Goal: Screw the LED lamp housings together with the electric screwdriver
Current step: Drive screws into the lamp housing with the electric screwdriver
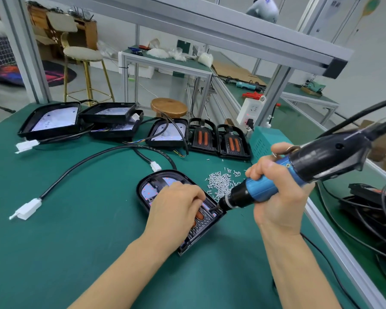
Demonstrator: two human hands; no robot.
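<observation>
Wrapped around the blue barrel of the electric screwdriver [283,175], the right hand [276,190] grips it at a slant, its bit tip down at the near right corner of the lamp housing [196,221] lying on the green mat [76,219]. The left hand [176,208] presses down on that housing, fingers curled over its ribbed black part beside the orange strips. By my reading, one screw is being driven here and the job is midway: two closed housings [218,137] sit at the back, while open black shells [49,119] with white panels and loose cables wait. A pile of loose screws [221,181] lies just beside the work.
</observation>
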